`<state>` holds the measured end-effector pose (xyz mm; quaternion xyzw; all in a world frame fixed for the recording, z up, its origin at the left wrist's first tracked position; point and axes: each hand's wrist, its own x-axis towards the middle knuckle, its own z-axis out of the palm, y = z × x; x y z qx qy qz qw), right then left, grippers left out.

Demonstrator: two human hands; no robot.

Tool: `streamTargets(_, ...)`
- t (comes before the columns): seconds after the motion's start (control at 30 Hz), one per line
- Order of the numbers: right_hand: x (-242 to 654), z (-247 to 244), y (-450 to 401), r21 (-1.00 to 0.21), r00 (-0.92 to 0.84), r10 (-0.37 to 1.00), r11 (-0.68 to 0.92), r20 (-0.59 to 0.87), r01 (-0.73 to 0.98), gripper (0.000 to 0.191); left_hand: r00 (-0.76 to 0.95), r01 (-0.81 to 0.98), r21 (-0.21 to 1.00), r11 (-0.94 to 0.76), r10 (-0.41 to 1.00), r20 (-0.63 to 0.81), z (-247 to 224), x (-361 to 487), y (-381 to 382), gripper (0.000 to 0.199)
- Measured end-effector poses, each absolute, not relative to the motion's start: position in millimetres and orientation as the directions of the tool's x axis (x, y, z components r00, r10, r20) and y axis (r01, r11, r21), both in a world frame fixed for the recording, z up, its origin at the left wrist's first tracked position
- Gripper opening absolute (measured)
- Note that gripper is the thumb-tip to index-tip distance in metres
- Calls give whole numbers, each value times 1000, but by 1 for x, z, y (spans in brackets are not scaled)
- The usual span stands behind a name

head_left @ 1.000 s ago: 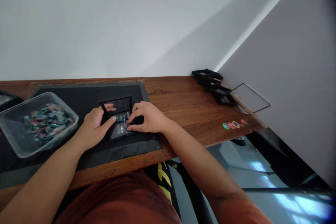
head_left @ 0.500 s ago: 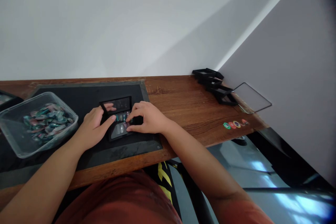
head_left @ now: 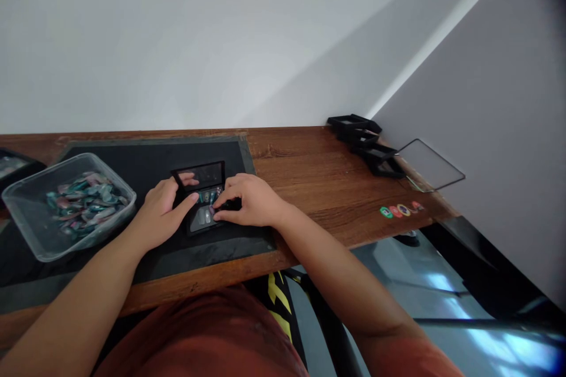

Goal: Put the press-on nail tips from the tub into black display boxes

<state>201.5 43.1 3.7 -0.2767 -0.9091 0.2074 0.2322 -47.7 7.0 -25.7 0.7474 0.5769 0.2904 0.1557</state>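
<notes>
A hinged black frame-like case (head_left: 197, 228) stands open on the dark mat, its see-through lid (head_left: 206, 175) tilted up at the back. Small shiny teal and clear pieces (head_left: 206, 215) lie inside it. My left hand (head_left: 161, 212) grips the case's left side, thumb on the inner edge and fingers behind the lid. Over the right part of the case, my right hand (head_left: 247, 200) has thumb and index finger brought close together at a small pinkish piece; the fingers partly hide it.
A clear plastic tub (head_left: 33, 241) of many shiny teal and pink pieces (head_left: 91, 203) stands left on the mat (head_left: 132, 156). Another black case (head_left: 17, 168) lies behind it. Black frames (head_left: 367, 141), a thin wire frame (head_left: 435, 165) and round stickers (head_left: 402, 210) are at the right.
The whole view has shifted slightly, so everything appears a little further right. My right thumb and index finger are a bit closer together; my left hand keeps its grip on the case.
</notes>
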Motion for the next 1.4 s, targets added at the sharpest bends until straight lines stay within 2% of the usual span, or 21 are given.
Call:
streamTargets(0.53,202,3,42,-522,-747,598,753,291,401,20,164,754,587,-294,950,265,-25,-44,4,52)
streamTargets(0.7,201,2,42,-522,-752,583,764,308,378,17,143,730,625,-277,956,256,-24,-46,2,52)
streamTargets(0.93,203,3,42,-519,-743,583,768,328,374,16,181,764,584,-275,960,215,-22,-47,0,86)
streamTargets(1.17,209,6,46,-539,-717,620,741,319,401,18,185,794,530,-297,949,255,-23,-43,-1,96)
streamTargets(1.4,211,4,48,-528,-725,622,739,296,418,19,209,794,520,-315,944,254,-23,-42,-1,84)
